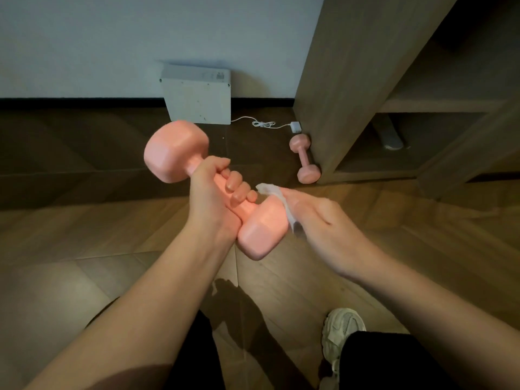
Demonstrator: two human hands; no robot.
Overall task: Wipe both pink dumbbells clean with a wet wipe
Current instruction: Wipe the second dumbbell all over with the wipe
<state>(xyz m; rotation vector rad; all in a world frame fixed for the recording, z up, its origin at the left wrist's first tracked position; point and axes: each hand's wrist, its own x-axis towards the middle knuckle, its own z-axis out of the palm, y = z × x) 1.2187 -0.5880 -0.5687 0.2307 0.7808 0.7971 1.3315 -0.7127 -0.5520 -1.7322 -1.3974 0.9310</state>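
Above the floor (84, 220), the left hand (213, 190) grips the dumbbell (261, 232) by its handle, nearer head angled right into the wet wipe (271, 190) pressed by the right hand (323, 220), fingers hidden.
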